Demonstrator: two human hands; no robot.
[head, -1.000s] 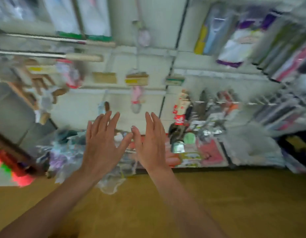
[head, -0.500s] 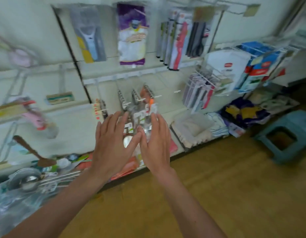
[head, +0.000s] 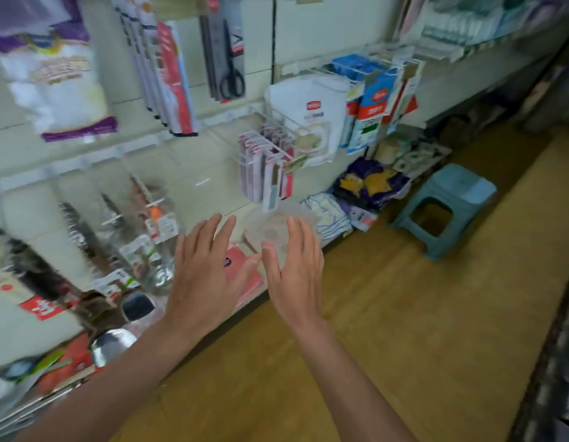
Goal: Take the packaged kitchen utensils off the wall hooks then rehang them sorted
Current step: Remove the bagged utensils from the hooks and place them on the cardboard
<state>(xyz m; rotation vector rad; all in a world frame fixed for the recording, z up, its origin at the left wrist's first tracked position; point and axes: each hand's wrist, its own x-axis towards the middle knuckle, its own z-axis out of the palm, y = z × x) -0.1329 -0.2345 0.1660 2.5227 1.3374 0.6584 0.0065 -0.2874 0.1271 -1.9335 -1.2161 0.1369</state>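
Now raised side by side before the display wall: left hand and right hand, backs to the camera, fingers straight and spread, thumbs nearly meeting, gripping nothing. Left of the left hand, hung on wall hooks: packaged kitchen utensils in clear sleeves with small white tags, print too blurred to read. Beside the left forearm, lower down: more packs, among them a steel ladle. Just beyond the right hand's fingertips: clear plastic tubs. Above both hands: a row of slim carded packs, black scissors on a card, a purple-and-white bag. Up and right of the right hand: white and blue boxes with red logos, lettering unreadable. Well right of the right hand, on the tan floor: 1 pale blue stool.
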